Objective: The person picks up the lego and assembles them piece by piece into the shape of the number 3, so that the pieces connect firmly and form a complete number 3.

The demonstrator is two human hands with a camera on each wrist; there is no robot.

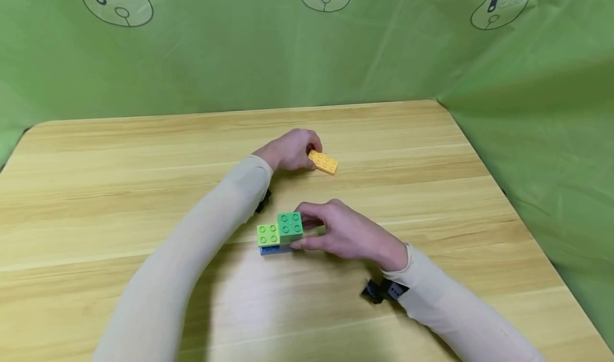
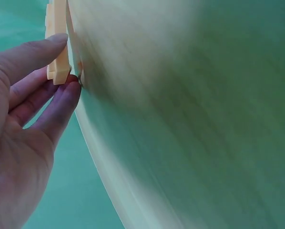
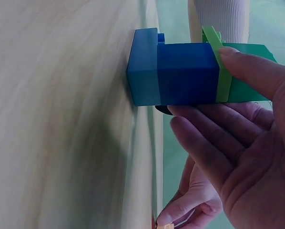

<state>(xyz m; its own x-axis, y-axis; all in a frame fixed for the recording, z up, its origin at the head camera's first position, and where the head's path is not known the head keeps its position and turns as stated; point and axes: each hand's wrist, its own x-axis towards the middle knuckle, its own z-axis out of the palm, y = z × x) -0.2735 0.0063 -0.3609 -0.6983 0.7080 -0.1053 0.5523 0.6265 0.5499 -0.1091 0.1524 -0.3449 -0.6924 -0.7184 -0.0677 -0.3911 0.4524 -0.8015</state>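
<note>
My left hand (image 1: pixel 293 150), stretched toward the far part of the table, pinches one end of a flat yellow-orange toy brick (image 1: pixel 326 163) between thumb and fingers. In the left wrist view, this brick (image 2: pixel 61 28) is close over the wood. Nearer to me, my right hand (image 1: pixel 345 231) grips a stack of toy bricks from its right side. From the bottom up, the right wrist view shows a lighter blue brick (image 3: pixel 145 67), a dark blue brick (image 3: pixel 188 71), a thin lime-green plate (image 3: pixel 222 81) and a green brick (image 3: pixel 249 56). The plate juts out leftward, studs showing.
The light wooden table (image 1: pixel 120 202) has rounded far corners. Green cloth (image 1: pixel 230 58) with printed cartoon figures hangs behind it and along the right. My left forearm (image 1: pixel 192 244) reaches past the stack on its left. Black wrist devices (image 1: pixel 384 290) sit under both wrists.
</note>
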